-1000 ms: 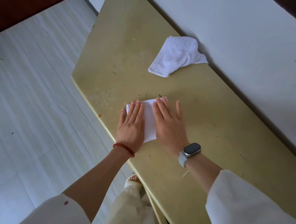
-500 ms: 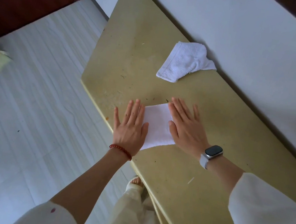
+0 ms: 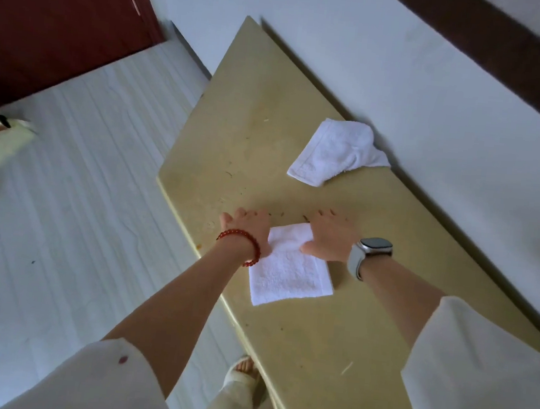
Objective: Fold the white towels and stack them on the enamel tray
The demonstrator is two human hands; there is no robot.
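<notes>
A folded white towel [image 3: 289, 268] lies flat on the yellow table [image 3: 364, 338] near its front edge. My left hand [image 3: 253, 227] rests flat on the towel's far left corner, fingers stretched out onto the table. My right hand [image 3: 331, 240] presses flat on the towel's far right corner, thumb lying on the cloth. A second white towel [image 3: 336, 151], loose and crumpled, sits farther back against the wall. No enamel tray is in view.
The table runs along a white wall [image 3: 436, 105] on the right. Pale floor [image 3: 63, 217] lies to the left, with a dark red door [image 3: 49, 18] beyond. My foot in a sandal [image 3: 242, 371] stands by the table edge.
Both hands have slid from the middle of the folded towel to its far end, uncovering most of it. The camera has pulled back and tilted up.
</notes>
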